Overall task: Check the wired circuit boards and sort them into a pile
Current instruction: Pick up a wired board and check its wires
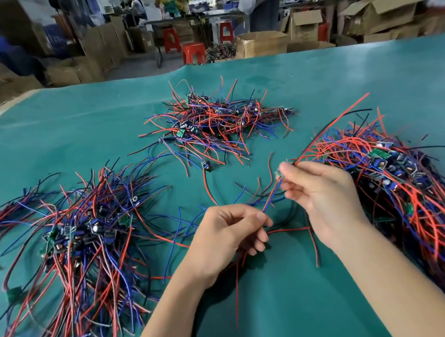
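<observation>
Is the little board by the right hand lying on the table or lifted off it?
Lifted. The right hand pinches the small board above the green mat, and the left hand holds its wires.

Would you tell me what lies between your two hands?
In the head view, red and blue wires span from left hand to right hand.

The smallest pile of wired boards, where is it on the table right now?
In the head view the smallest pile lies at centre on the green mat, beyond both hands, between the left pile and right pile.
</observation>
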{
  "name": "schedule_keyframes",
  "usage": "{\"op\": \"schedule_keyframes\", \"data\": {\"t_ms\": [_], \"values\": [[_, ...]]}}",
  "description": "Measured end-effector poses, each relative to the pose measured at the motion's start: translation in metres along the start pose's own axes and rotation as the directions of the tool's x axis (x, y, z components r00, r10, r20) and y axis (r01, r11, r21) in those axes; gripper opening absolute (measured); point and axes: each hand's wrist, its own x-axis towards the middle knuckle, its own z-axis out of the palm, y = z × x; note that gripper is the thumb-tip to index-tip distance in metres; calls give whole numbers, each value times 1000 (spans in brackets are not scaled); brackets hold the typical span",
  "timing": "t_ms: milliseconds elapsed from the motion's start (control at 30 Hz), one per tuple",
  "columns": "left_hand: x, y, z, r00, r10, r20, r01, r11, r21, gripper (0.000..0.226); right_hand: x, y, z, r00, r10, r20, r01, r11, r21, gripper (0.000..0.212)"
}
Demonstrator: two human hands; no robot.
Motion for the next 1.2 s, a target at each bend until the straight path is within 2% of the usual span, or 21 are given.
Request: {"op": "schedule_keyframes", "data": {"t_ms": [100, 167, 333, 433, 500, 600, 700, 733, 767, 800, 833, 900, 933, 1000, 1067, 1133, 1200], "values": [[0, 1, 1, 999, -9, 45, 7, 1000, 25, 21, 4, -9, -6, 990, 49, -130, -30, 989, 145, 9], [-1, 1, 3, 998, -17, 61, 14, 999, 44, 22, 4, -18, -11, 981, 20, -195, 14, 985, 173, 11], [0, 2, 2, 999, -13, 41, 10, 997, 82, 23, -6, -53, -11, 937, -221, -272, 270, 949, 160, 17], [0, -2, 3, 1000, 2, -17, 0, 993, 121, 23, -16, -91, -6, 911, -294, -290, 357, 913, 196, 15], [2, -3, 4, 998, 10, -56, -4, 994, 111, 22, -27, -110, 10, 939, -297, -176, 326, 930, 167, 10], [3, -3, 5, 994, 25, -103, -21, 999, 37, 21, -45, -107, 60, 967, -206, 152, 192, 976, 101, 7], [1, -5, 3, 987, 84, -139, -75, 995, 69, 25, -55, -85, 126, 917, -90, 388, 89, 996, 22, 13], [-2, -5, 3, 985, 85, -150, -73, 994, 84, 19, -55, -76, 148, 893, -68, 445, 94, 995, -37, 19], [-4, -4, 2, 986, 89, -139, -75, 992, 103, 25, -53, -67, 168, 868, -55, 494, 141, 980, -139, 29], [-4, -4, 1, 990, 82, -118, -70, 993, 100, 36, -48, -57, 186, 840, -45, 541, 231, 932, -281, 41], [-4, -6, 0, 992, 68, -109, -59, 995, 83, 45, -43, -48, 202, 811, -25, 585, 335, 840, -427, 49], [-5, -7, -1, 986, 88, -140, -78, 994, 71, 40, -23, -29, 218, 780, 21, 625, 501, 577, -645, 50], [-4, -5, -1, 981, 114, -159, -102, 992, 79, 33, -8, -20, 219, 779, 30, 627, 550, 448, -704, 42], [-5, 1, 2, 974, 159, -161, -143, 984, 102, 33, 21, -2, 207, 804, 56, 592, 567, 224, -792, 24], [-2, 0, 3, 976, 159, -151, -144, 984, 105, 38, 46, 15, 186, 852, 111, 512, 514, 5, -858, 38], [1, -2, 3, 981, 141, -131, -128, 986, 103, 45, 62, 28, 166, 890, 117, 441, 452, -94, -887, 41], [3, -5, 3, 988, 126, -88, -117, 988, 102, 35, 72, 34, 153, 901, 73, 428, 433, -87, -897, 34]]}}
